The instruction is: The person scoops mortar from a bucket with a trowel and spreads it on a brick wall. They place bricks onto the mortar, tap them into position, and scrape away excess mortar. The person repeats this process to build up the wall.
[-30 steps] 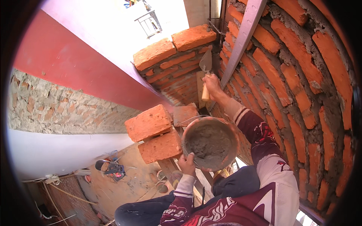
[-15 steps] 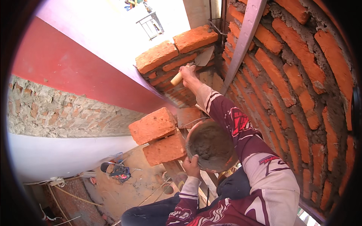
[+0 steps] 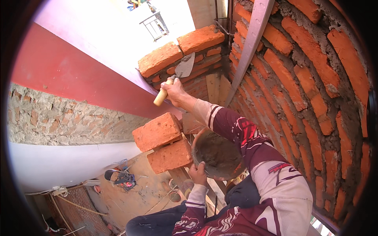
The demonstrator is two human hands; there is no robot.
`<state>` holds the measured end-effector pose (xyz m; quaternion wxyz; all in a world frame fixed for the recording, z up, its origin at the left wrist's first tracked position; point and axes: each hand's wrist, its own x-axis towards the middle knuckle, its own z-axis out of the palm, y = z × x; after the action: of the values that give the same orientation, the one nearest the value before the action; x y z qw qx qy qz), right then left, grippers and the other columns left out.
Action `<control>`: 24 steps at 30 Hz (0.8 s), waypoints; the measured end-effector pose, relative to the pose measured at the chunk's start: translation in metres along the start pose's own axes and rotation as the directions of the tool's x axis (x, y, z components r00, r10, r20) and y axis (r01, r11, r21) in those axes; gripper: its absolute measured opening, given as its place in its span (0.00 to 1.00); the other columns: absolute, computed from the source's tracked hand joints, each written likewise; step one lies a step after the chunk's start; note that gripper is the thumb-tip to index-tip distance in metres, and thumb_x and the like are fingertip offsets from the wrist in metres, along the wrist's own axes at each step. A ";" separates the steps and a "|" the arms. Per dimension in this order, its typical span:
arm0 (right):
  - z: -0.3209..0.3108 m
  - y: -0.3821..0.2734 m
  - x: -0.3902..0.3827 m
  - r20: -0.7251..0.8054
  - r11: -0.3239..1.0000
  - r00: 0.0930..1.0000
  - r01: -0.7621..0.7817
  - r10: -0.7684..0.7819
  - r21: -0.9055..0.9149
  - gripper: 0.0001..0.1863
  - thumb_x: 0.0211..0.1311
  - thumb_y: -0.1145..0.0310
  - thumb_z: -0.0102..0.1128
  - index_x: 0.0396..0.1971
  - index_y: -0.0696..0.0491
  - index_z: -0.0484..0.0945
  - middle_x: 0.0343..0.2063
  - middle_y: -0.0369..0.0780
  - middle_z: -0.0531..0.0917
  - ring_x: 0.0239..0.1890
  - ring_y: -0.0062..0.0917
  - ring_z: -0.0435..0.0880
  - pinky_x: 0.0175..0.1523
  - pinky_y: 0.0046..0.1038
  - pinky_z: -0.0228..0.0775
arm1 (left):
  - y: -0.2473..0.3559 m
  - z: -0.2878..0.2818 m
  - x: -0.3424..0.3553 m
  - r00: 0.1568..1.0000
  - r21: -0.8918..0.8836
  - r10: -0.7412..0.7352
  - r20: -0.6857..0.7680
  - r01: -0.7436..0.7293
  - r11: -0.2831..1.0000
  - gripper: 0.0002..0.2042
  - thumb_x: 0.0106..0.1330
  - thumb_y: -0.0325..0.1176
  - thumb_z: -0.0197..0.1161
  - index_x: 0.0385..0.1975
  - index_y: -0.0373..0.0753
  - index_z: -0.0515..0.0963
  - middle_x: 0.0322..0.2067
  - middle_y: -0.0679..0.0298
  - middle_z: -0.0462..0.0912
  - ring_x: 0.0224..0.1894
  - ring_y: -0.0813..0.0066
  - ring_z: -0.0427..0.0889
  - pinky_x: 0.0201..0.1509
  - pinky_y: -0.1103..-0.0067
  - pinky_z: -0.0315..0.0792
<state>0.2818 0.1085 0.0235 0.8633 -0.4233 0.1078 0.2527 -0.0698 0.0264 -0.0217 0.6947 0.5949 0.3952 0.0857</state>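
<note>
Your right hand (image 3: 175, 91) is closed round the wooden handle of a trowel (image 3: 178, 75), whose blade lies against the mortar joint under the top bricks (image 3: 179, 50) of the half-built wall. Your left hand (image 3: 197, 174) grips the near rim of a mortar pan (image 3: 216, 154), just beside two loose bricks (image 3: 163, 143).
</note>
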 end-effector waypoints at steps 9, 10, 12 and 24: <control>-0.033 -0.074 -0.067 0.223 0.984 0.962 0.172 -0.159 -0.040 0.21 0.72 0.70 0.63 0.57 0.53 0.63 0.43 0.39 0.77 0.43 0.28 0.84 0.47 0.38 0.85 | 0.002 0.002 -0.004 1.000 -0.023 0.007 -0.008 -0.008 1.000 0.04 0.65 0.29 0.67 0.33 0.35 0.82 0.27 0.73 0.81 0.29 0.86 0.74 0.35 0.83 0.69; -0.038 -0.086 -0.066 0.235 0.966 0.948 0.241 -0.213 -0.095 0.22 0.72 0.69 0.63 0.58 0.55 0.63 0.42 0.39 0.78 0.42 0.28 0.85 0.47 0.36 0.85 | 0.001 0.001 -0.004 1.000 0.001 0.008 0.002 -0.008 1.000 0.07 0.65 0.30 0.67 0.36 0.33 0.83 0.29 0.71 0.83 0.31 0.84 0.77 0.37 0.81 0.72; -0.045 -0.107 -0.060 0.215 0.913 0.935 0.331 -0.283 -0.239 0.23 0.72 0.68 0.64 0.58 0.59 0.64 0.41 0.39 0.78 0.41 0.26 0.85 0.48 0.31 0.84 | 0.001 0.001 -0.003 1.000 0.026 0.023 -0.003 -0.022 0.999 0.07 0.64 0.31 0.67 0.34 0.34 0.81 0.29 0.71 0.82 0.31 0.83 0.76 0.37 0.80 0.72; -0.035 -0.124 -0.039 0.244 0.322 0.877 0.392 -0.415 -0.862 0.27 0.63 0.51 0.69 0.46 0.62 0.77 0.37 0.47 0.85 0.38 0.33 0.86 0.45 0.34 0.78 | 0.002 0.005 -0.002 0.999 -0.016 0.025 -0.037 -0.026 1.000 0.16 0.63 0.29 0.70 0.19 0.43 0.67 0.21 0.76 0.72 0.25 0.87 0.66 0.29 0.82 0.62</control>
<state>0.3152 0.0038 0.1013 0.5404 -0.8283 -0.1413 0.0435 -0.0672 0.0225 -0.0187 0.6910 0.5925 0.3997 0.1087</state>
